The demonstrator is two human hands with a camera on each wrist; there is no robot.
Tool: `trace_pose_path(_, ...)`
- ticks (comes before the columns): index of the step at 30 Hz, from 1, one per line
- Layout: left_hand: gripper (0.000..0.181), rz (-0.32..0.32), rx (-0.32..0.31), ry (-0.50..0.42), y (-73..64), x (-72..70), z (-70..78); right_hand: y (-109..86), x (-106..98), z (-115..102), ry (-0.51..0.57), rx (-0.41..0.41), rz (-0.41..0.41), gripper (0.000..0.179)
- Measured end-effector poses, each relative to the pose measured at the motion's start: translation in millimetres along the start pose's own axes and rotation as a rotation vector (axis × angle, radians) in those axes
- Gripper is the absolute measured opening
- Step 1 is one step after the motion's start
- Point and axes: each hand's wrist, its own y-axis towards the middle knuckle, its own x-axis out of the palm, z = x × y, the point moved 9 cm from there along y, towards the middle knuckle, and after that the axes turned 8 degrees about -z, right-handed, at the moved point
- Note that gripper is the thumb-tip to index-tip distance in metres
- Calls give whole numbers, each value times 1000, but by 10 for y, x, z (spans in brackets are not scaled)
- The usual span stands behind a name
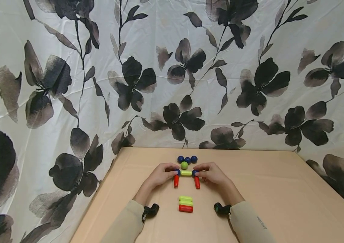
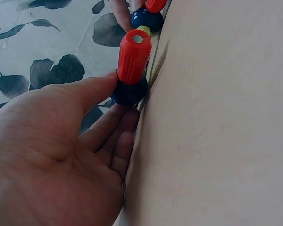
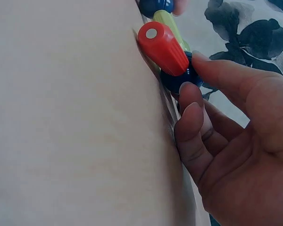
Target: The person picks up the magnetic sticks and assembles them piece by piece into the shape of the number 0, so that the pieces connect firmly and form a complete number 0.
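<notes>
My left hand pinches a blue ball between thumb and fingers. My right hand pinches another blue ball the same way. A yellow-green rod spans the two balls. From the left ball a red rod sticks out toward me, and a second red rod does so from the right ball. Both wrist views show a small silvery disc in the red rod's end. Just beyond the yellow-green rod is a green ball; whether they touch I cannot tell.
Several blue balls lie in a row near the far edge of the tan table. Closer to me, yellow-green rods and a red rod lie side by side. A floral cloth hangs behind.
</notes>
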Motion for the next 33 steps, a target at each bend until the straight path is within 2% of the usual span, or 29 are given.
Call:
trace_pose_path(14,28,-7,1,-10,16,-12,-23,12,-26,36,1,23,42,35)
trace_pose_path(22,31,83,10,97,103,-73,89,14,-31,40,-17,23,43,34)
trace_pose_path(33,27,124,13,142,285,73,208,2,-22,49,-19,7,40,34)
